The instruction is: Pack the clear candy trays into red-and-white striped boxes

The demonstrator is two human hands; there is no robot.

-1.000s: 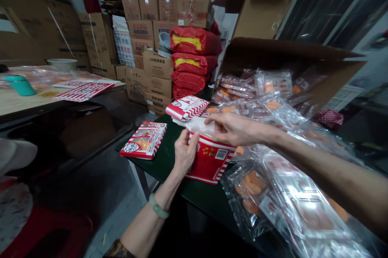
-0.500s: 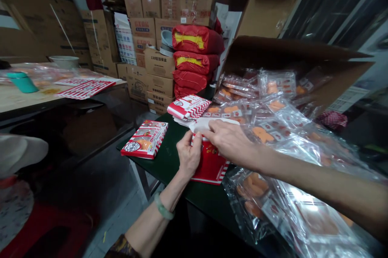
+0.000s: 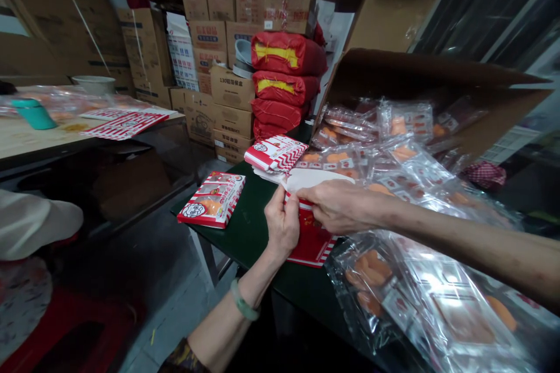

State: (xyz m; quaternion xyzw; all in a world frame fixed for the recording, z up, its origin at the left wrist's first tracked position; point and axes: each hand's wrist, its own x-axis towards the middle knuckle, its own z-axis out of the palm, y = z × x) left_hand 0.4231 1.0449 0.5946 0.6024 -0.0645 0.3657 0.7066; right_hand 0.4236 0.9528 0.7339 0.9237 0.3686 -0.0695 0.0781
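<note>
The left hand (image 3: 283,224) pinches the edge of a red box (image 3: 310,247) between thumb and fingers; the right hand (image 3: 339,204) curls over the edge beside it — pinching or only pressing, I cannot tell. The box lies on the green tabletop (image 3: 251,215). From it, plastic packets (image 3: 371,268) spread at 3 o'clock, a windowed box (image 3: 213,201) sits at 10, a red-and-white stack (image 3: 276,153) at 11 — red sacks (image 3: 289,53) rise beyond, near 12.
</note>
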